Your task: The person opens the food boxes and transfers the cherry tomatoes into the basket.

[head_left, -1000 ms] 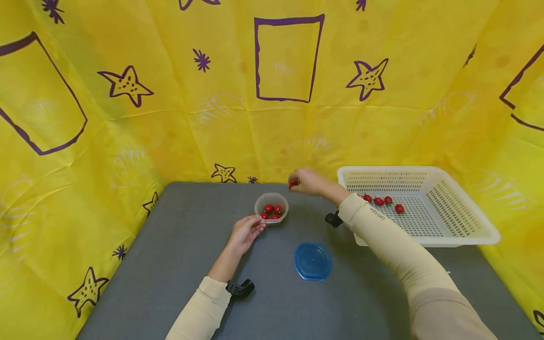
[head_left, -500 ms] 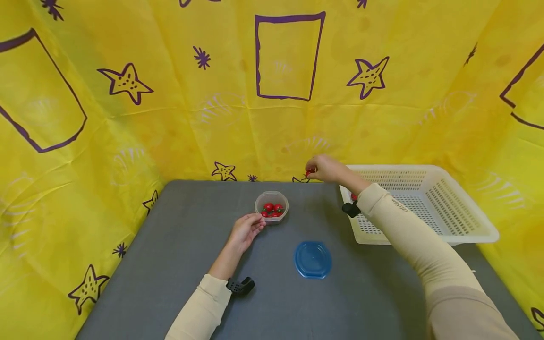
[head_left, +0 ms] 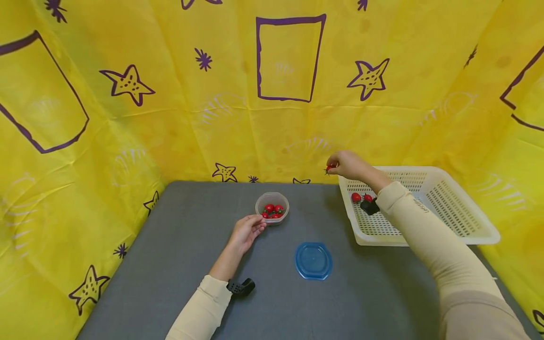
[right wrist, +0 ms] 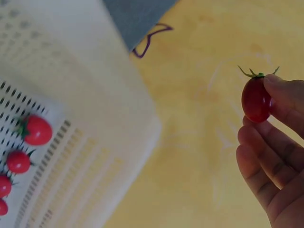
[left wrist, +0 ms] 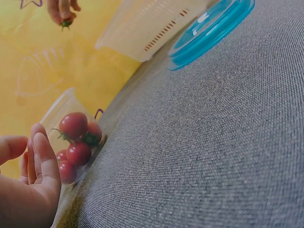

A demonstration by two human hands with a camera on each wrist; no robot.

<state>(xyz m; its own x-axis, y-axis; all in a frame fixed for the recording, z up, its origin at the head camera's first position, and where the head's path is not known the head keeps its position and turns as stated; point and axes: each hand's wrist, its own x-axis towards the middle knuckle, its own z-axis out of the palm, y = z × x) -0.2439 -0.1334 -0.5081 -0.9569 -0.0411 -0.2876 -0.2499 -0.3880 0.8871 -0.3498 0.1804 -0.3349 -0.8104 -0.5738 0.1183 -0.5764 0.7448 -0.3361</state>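
Observation:
My right hand pinches a cherry tomato between thumb and fingers, its green stem end up in the right wrist view. The hand is raised by the back left corner of a white plastic basket. At the middle of the table my left hand holds the near left rim of a small clear plastic container, thumb and fingers close together there. Several cherry tomatoes lie in that container. More loose tomatoes rest on the basket's floor, partly hidden behind the right wrist.
A blue lid lies flat on the grey table, in front of the container and left of the basket. A yellow patterned curtain hangs along the table's back and sides.
My right hand has moved right, away from the container and up to the basket's back left corner, with the tomato still in its fingers. The left hand stays at the container.

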